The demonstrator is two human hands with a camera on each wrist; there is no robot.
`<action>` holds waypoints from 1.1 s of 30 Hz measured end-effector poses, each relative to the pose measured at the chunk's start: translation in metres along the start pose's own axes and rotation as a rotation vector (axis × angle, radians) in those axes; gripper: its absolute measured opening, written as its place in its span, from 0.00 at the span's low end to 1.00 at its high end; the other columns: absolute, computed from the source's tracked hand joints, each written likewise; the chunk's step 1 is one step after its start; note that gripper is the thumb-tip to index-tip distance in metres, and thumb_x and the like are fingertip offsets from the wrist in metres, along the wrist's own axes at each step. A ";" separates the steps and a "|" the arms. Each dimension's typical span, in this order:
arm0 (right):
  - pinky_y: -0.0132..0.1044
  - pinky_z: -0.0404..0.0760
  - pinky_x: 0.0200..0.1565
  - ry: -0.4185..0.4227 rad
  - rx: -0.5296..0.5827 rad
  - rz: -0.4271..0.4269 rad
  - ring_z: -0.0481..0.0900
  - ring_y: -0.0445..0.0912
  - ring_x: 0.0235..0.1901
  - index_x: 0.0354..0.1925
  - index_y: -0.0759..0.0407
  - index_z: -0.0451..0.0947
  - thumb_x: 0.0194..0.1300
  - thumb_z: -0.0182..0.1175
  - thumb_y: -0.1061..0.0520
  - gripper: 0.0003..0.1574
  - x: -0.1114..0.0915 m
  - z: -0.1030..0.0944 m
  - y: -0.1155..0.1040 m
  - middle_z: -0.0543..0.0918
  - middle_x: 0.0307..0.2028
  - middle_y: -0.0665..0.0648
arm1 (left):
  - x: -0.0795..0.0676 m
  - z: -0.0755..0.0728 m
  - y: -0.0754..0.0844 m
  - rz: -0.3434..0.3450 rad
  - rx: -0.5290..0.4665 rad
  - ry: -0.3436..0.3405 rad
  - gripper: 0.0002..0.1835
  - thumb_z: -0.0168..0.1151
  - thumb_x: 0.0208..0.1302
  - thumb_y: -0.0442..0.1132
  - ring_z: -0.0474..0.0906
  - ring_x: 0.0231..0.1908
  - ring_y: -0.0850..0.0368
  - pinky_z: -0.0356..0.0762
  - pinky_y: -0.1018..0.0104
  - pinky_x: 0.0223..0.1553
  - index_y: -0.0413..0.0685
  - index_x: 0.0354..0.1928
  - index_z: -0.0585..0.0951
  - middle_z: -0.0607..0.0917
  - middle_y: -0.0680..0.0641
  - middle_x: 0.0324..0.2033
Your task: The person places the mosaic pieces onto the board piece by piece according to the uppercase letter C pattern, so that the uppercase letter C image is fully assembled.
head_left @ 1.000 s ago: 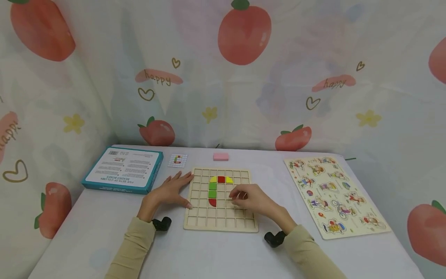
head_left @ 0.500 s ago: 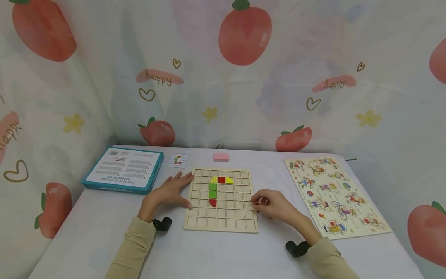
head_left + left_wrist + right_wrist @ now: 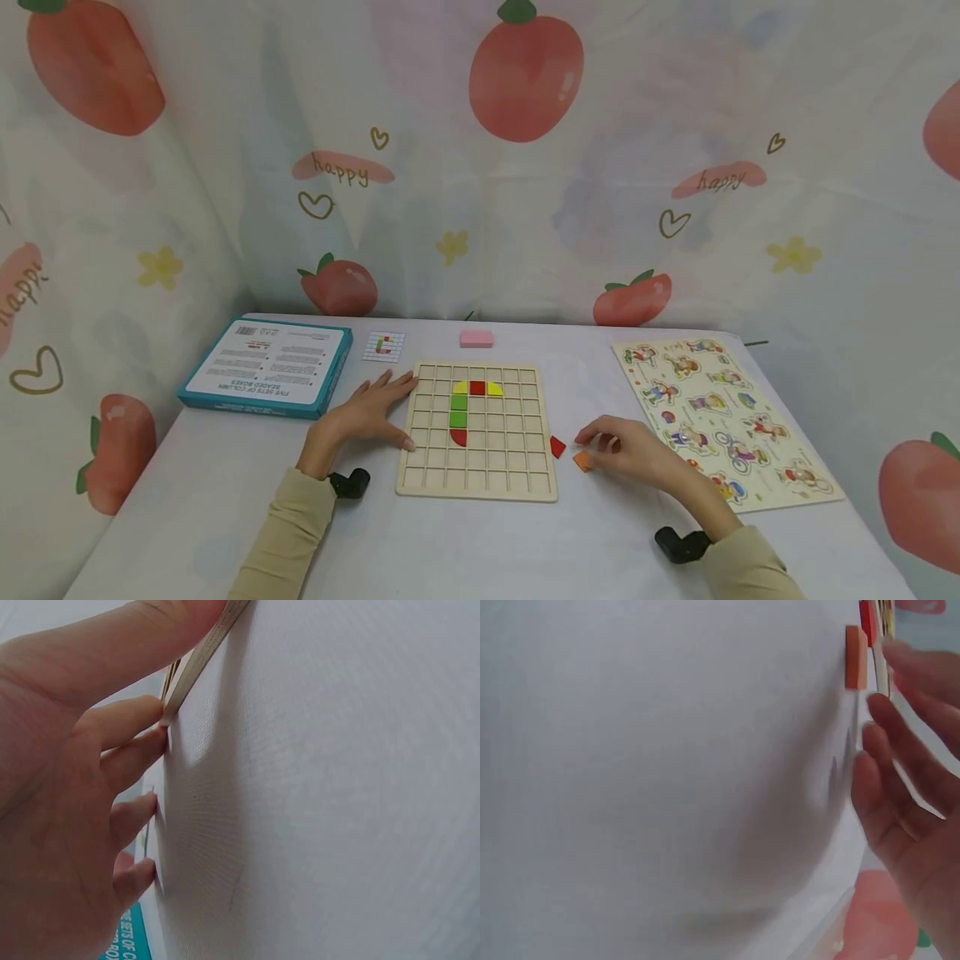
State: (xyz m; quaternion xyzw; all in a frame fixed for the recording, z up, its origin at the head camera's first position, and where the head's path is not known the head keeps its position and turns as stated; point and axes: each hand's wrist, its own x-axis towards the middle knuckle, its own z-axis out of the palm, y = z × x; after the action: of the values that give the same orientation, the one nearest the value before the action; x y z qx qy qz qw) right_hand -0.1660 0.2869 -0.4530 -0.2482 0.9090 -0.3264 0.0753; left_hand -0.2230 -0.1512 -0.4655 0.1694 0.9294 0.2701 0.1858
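A light wooden grid board (image 3: 510, 467) lies flat in the head view. Its cells bear yellow, red and green tiles (image 3: 458, 402) in a bent row. My left hand (image 3: 366, 410) rests spread at the board's left side, thumb and fingertips touching its edge. To the right of the board hovers my right hand (image 3: 626, 448), fingers loosely bent and apart with nothing between them. Just left of its fingertips an orange tile (image 3: 582, 461) lies on the cloth. A red tile (image 3: 558, 447) lies by the board's right edge. In the right wrist view the orange tile (image 3: 856, 658) stands clear of the fingers.
Behind the left hand are a blue-edged box (image 3: 262, 367) and a small pattern card (image 3: 383, 346). A pink block (image 3: 476, 338) sits beyond the board. At the right lies a picture puzzle board (image 3: 712, 417), partly covered by the right forearm. Patterned curtains surround the white table.
My right hand has moved right, from over the board to beyond its right edge. The red and orange tiles now show beside it. The left hand has stayed put.
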 end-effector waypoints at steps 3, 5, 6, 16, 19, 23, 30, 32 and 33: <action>0.31 0.79 0.38 -0.042 0.000 -0.006 0.77 0.42 0.37 0.47 0.56 0.85 0.57 0.76 0.59 0.18 -0.002 -0.002 0.005 0.84 0.41 0.50 | 0.000 0.000 0.000 -0.004 0.001 0.001 0.60 0.82 0.49 0.54 0.36 0.82 0.37 0.32 0.36 0.80 0.50 0.81 0.59 0.54 0.46 0.82; 0.31 0.78 0.38 -0.064 -0.008 -0.003 0.76 0.43 0.37 0.46 0.56 0.84 0.56 0.77 0.58 0.19 -0.001 -0.001 0.005 0.82 0.41 0.50 | 0.000 0.000 0.000 -0.005 0.004 0.002 0.60 0.82 0.49 0.54 0.36 0.82 0.37 0.32 0.36 0.80 0.50 0.81 0.59 0.54 0.46 0.82; 0.31 0.77 0.38 -0.071 -0.016 0.001 0.75 0.43 0.37 0.46 0.56 0.84 0.56 0.77 0.58 0.19 0.000 0.000 0.004 0.81 0.41 0.50 | 0.000 0.000 0.000 -0.005 0.005 0.003 0.60 0.82 0.49 0.54 0.36 0.82 0.37 0.32 0.36 0.80 0.50 0.81 0.59 0.54 0.46 0.82; 0.30 0.75 0.35 -0.104 -0.050 0.075 0.73 0.40 0.33 0.39 0.54 0.80 0.58 0.76 0.59 0.14 0.006 0.006 -0.002 0.78 0.33 0.47 | 0.000 0.001 0.000 0.001 -0.003 -0.001 0.61 0.83 0.48 0.54 0.36 0.82 0.37 0.31 0.35 0.79 0.48 0.81 0.59 0.55 0.45 0.82; 0.30 0.76 0.34 -0.103 -0.042 0.110 0.73 0.39 0.32 0.40 0.56 0.80 0.57 0.76 0.59 0.15 0.006 0.007 -0.003 0.79 0.32 0.47 | -0.001 0.001 0.000 0.004 0.002 0.002 0.60 0.83 0.48 0.53 0.37 0.82 0.37 0.32 0.35 0.80 0.48 0.81 0.59 0.55 0.45 0.82; 0.30 0.78 0.35 -0.093 -0.054 0.135 0.74 0.39 0.32 0.40 0.57 0.82 0.57 0.76 0.59 0.14 0.006 0.007 -0.005 0.79 0.32 0.47 | -0.001 0.001 0.000 0.007 0.000 0.006 0.60 0.83 0.49 0.53 0.36 0.82 0.37 0.32 0.36 0.80 0.48 0.81 0.58 0.55 0.45 0.82; 0.29 0.76 0.33 -0.086 -0.051 0.148 0.73 0.40 0.31 0.38 0.55 0.80 0.57 0.77 0.58 0.15 0.004 0.008 -0.005 0.78 0.30 0.47 | -0.001 0.000 0.000 0.012 0.000 0.003 0.61 0.83 0.49 0.54 0.37 0.81 0.35 0.32 0.35 0.79 0.48 0.81 0.58 0.55 0.44 0.82; 0.29 0.75 0.32 -0.088 -0.041 0.144 0.72 0.39 0.30 0.38 0.55 0.79 0.58 0.76 0.58 0.15 0.004 0.008 -0.004 0.78 0.29 0.46 | -0.001 0.001 0.000 0.013 -0.001 0.002 0.61 0.82 0.49 0.54 0.36 0.81 0.35 0.32 0.35 0.79 0.48 0.81 0.58 0.55 0.44 0.81; 0.29 0.75 0.32 -0.089 -0.037 0.140 0.72 0.38 0.30 0.38 0.54 0.79 0.58 0.76 0.58 0.14 0.004 0.008 -0.003 0.78 0.29 0.46 | -0.001 0.001 -0.001 0.013 -0.004 0.001 0.61 0.82 0.49 0.54 0.36 0.82 0.36 0.32 0.35 0.79 0.48 0.81 0.58 0.55 0.44 0.82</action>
State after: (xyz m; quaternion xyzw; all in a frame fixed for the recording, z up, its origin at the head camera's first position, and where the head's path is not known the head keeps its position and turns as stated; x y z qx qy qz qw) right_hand -0.1656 0.2783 -0.4575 -0.1995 0.9257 -0.2923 0.1336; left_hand -0.2218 -0.1517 -0.4662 0.1749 0.9279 0.2730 0.1839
